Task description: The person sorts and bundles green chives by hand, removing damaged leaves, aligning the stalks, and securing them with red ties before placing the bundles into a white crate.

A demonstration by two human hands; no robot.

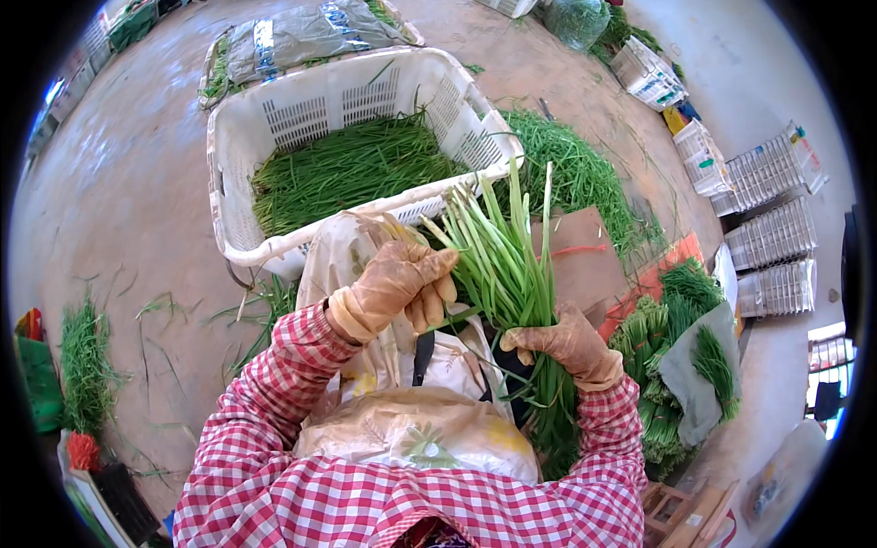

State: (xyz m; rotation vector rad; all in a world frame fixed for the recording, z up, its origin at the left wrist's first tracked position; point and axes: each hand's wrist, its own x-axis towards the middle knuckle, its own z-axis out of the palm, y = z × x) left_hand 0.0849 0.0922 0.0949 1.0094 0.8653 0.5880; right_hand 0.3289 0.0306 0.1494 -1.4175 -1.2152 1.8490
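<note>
Light is bright and soft — glare flares at right, edges bow strongly.

fanned bunch of green stalks (501, 267)

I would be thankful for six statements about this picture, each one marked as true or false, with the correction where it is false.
1. The right hand grips a bunch of green stalks. True.
2. A loose green heap lies to the right of the large white crate. True.
3. The large white crate is empty. False: cut greens lie inside.
4. The left hand wears a glove. True.
5. The person's sleeves are plain blue. False: they are checked red and white.
6. The grey cloth lies on the person's left. False: it lies on the right, over green bundles.
</note>
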